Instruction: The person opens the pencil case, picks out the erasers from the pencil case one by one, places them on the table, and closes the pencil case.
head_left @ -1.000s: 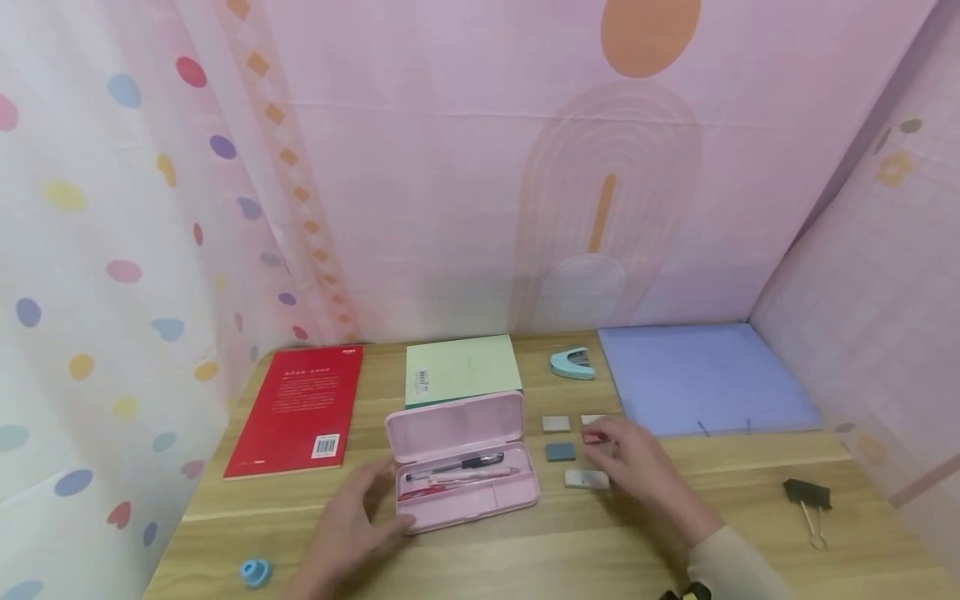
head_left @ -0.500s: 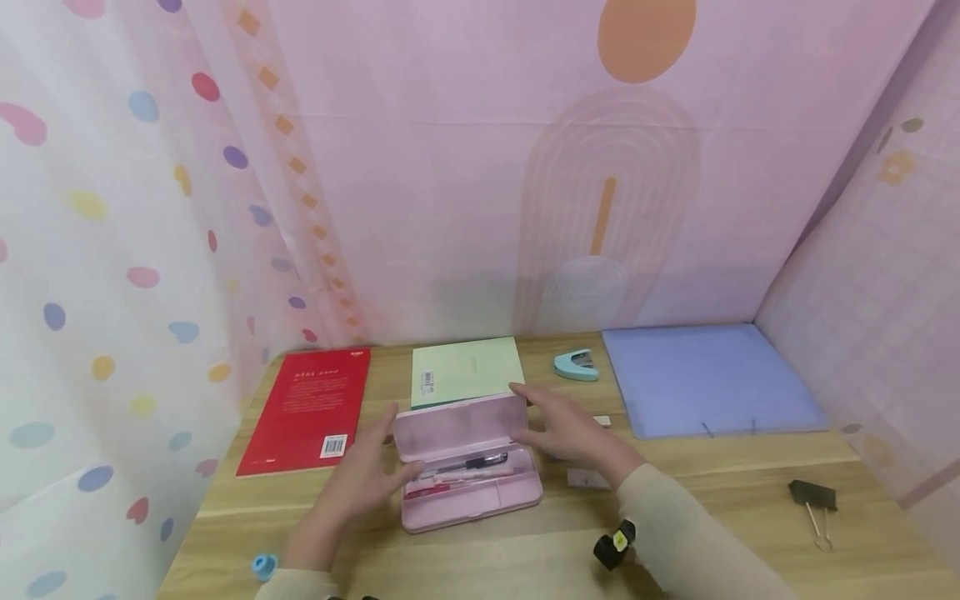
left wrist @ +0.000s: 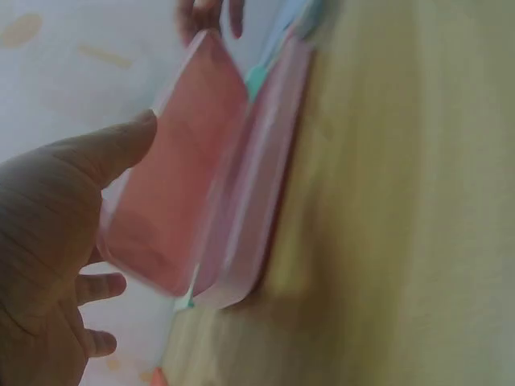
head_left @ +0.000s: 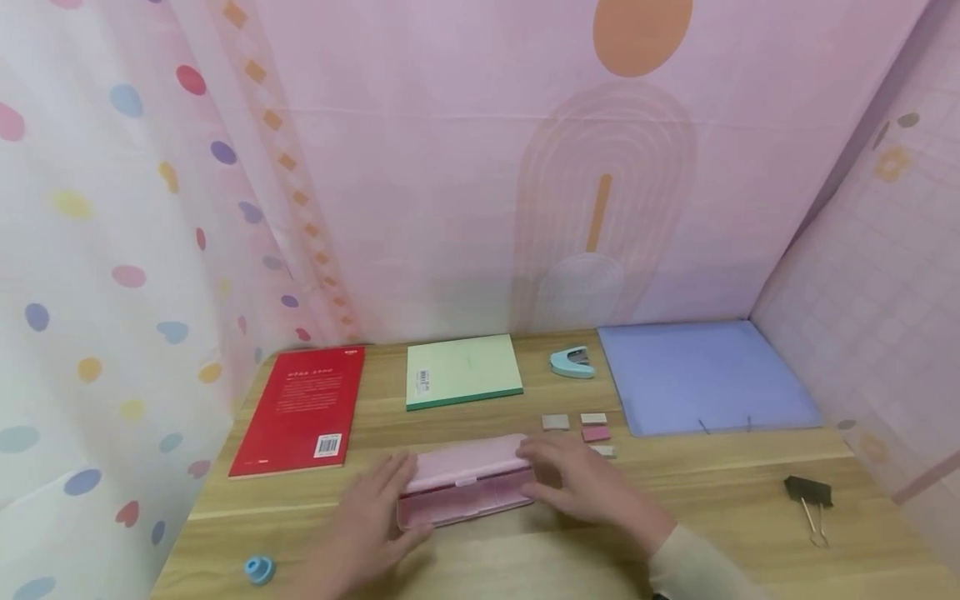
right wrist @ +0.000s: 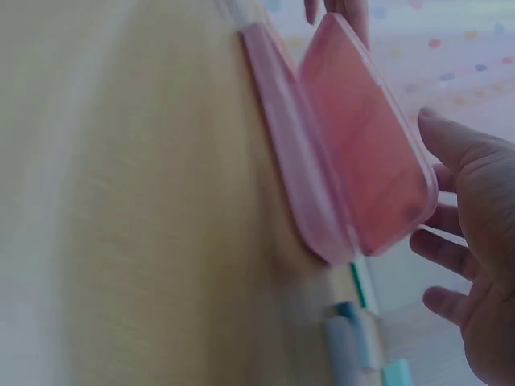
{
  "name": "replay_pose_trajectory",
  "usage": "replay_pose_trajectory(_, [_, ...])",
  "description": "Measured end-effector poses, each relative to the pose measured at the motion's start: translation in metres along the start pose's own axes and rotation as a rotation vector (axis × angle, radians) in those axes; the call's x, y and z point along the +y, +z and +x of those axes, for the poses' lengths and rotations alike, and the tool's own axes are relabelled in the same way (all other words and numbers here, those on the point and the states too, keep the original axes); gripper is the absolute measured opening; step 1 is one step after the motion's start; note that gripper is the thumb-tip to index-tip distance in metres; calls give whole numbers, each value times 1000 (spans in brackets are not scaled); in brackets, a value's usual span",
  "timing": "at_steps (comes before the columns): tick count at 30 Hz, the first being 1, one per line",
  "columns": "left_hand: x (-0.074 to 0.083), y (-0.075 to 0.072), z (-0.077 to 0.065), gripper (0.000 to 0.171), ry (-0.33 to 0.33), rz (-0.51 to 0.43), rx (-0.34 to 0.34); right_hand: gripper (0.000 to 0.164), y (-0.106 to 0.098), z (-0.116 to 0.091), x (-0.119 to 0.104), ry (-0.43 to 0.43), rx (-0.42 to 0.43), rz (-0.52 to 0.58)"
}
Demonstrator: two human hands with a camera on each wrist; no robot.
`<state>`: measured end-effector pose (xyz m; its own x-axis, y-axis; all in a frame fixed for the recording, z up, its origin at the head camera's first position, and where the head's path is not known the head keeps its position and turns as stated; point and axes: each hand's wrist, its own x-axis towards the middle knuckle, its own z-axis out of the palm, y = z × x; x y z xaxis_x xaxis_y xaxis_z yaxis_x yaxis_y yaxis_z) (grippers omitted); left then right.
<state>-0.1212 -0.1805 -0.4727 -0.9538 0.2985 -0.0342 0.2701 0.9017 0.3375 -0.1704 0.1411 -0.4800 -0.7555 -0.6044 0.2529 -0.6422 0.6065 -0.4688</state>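
In the head view, a pink pencil case lies on the wooden table with its lid tilted partway down over the base. My left hand is at the case's left end, thumb toward the front edge. At the right end, the fingers of my right hand touch the lid's corner, thumb near the front. Both wrist views show the raised lid from the front, with fingers spread behind it and the thumb on the near side. The pens inside are hidden by the lid.
Several erasers, including a pink eraser, lie right of the case. Behind are a red book, green notebook, blue stapler and blue folder. A binder clip lies far right, a small blue object front left.
My right hand has moved from the erasers to the right end of the lid. My left hand has moved to the left end. The lid has swung from upright forward and down over the base.
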Motion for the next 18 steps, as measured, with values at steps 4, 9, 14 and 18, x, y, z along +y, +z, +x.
replay_pose_trajectory(4, [9, 13, 0, 102, -12, 20, -103, 55, 19, -5, -5, 33, 0, -97])
replay_pose_trajectory(9, [15, 30, 6, 97, 10, 63, -88, 71, 39, 1, -10, 87, -85, -154])
replay_pose_trajectory(14, [18, 39, 11, 87, 36, 100, -21, 73, 53, 8, -14, 145, -130, -193])
replay_pose_trajectory(18, [19, 43, 13, 80, 37, 124, 16, 73, 58, 11, -15, 161, -134, -214])
